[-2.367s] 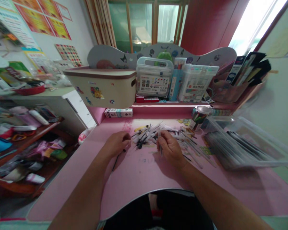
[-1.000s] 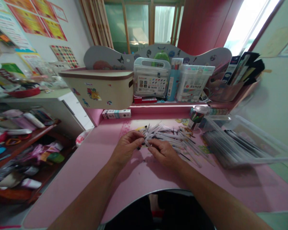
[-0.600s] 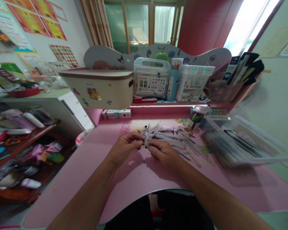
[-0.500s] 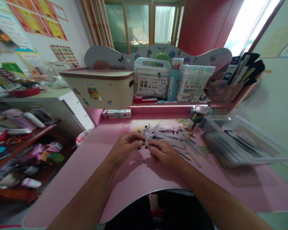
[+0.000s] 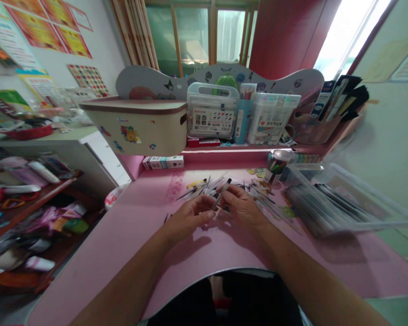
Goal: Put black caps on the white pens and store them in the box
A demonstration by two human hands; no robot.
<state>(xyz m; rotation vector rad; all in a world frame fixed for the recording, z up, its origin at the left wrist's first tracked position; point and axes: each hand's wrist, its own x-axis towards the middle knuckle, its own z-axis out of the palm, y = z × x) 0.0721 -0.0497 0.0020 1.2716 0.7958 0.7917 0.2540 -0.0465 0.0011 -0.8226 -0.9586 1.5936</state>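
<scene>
A clear pen with a black end (image 5: 221, 193) stands slanted between my two hands, over the front of a loose pile. My right hand (image 5: 242, 207) is closed, gripping it with thumb and fingers. My left hand (image 5: 190, 216) has its fingers curled round the pen's lower end, its thumb below; its exact contact is partly hidden. Just behind the hands, a pile of thin white and dark pen refills (image 5: 270, 208) spreads over the pink desk (image 5: 197, 262). A small dark stick-like piece (image 5: 166, 218) lies left of my left hand.
A clear plastic bin (image 5: 353, 222) holding dark-tipped sticks stands at the right, with a can (image 5: 277, 166) near it. A lidded beige box (image 5: 136, 129), marker cases (image 5: 212, 117) and a brush holder (image 5: 318, 124) line the shelf. A small carton (image 5: 163, 162) sits below it.
My hands have moved slightly apart, and the clear pen now rises upright-slanted between them. A small dark piece now shows on the desk beside my left hand. The view has shifted slightly.
</scene>
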